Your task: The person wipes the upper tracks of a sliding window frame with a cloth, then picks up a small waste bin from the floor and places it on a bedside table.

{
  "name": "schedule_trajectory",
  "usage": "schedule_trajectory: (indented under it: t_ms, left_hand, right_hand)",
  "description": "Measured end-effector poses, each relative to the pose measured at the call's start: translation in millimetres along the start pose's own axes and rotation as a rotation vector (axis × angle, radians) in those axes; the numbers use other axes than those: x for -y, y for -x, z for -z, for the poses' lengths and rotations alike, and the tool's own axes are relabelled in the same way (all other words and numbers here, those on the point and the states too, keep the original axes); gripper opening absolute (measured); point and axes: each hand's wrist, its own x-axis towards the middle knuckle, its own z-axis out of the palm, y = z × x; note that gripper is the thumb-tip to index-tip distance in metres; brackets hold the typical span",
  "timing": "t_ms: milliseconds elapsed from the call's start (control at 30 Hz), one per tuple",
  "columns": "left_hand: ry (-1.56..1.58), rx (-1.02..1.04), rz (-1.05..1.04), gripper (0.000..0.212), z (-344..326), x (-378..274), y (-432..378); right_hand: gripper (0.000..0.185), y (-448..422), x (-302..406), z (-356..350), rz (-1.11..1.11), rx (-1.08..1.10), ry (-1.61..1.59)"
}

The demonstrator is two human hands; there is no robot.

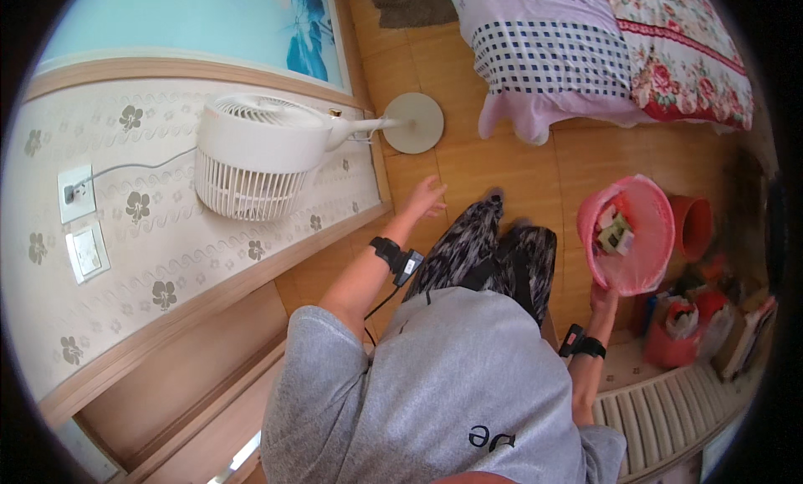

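My right hand (604, 297) grips the near edge of a pink plastic bin (649, 233), which is lined with a clear bag. Inside the bin lie crumpled wrappers or small packets (615, 236); they are too small to tell exactly. My left hand (426, 198) is held out over the wooden floor with fingers apart and nothing in it. The round base (413, 123) of a white standing fan (260, 158) is just beyond my left hand. Both wrists wear black straps with small devices.
A bed with a patterned cover (552, 57) stands ahead. A red bucket (690, 227) is right of the bin, with red bags (671, 339) nearer me. A ribbed radiator (659, 415) is at lower right. The fan's cord (138, 165) runs to a wall socket (76, 194) at left.
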Motion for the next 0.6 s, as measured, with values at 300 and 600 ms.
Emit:
schedule_trajectory:
  t_ms: [300, 600]
  left_hand:
    - [0.133, -0.247, 0.051, 0.063, -37, -53, -38]
    - [0.497, -0.647, 0.078, 0.078, -35, -58, -30]
  right_hand:
    - [0.022, -116, 87, 24, -0.118, -0.027, -0.031]
    - [0.026, -150, 166, 23, -0.232, 0.044, 0.241]
